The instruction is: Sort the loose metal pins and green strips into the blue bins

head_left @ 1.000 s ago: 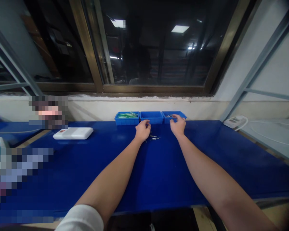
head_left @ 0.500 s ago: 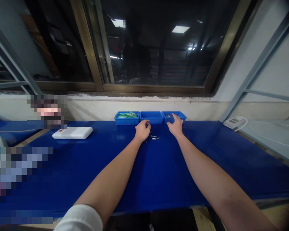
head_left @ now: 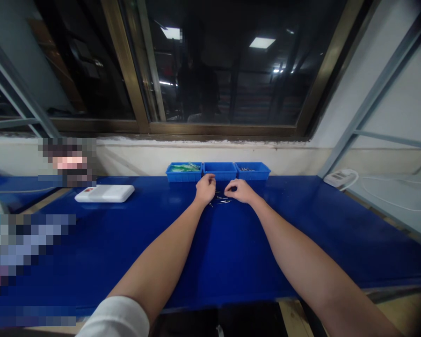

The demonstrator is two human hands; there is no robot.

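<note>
Several thin, shiny metal pieces (head_left: pixel 223 201), pin-like and too small to name surely, lie loose on the blue table (head_left: pixel 231 252) between my hands. My left hand (head_left: pixel 205 189) rests at their left side with its fingers curled together; whatever it may hold is hidden. To their right, my right hand (head_left: pixel 242 191) is low over the table, thumb and forefinger drawn together in a pinch; nothing between the tips can be made out. Just behind the hands stand a middle blue bin (head_left: pixel 220 177) and a right blue bin (head_left: pixel 253 175) with small metal parts inside.
A left blue bin (head_left: pixel 184 176) holds green-and-white packets. On the left lies a white box-like device (head_left: pixel 104 193); a blurred-out person (head_left: pixel 68 161) is beyond it. A white power strip (head_left: pixel 340 178) with a cord sits at right by a metal post (head_left: pixel 361 112).
My right hand has moved from the right bin's front edge left and down to the metal pieces, its spread fingers closing into a pinch. The left hand stays nearly still.
</note>
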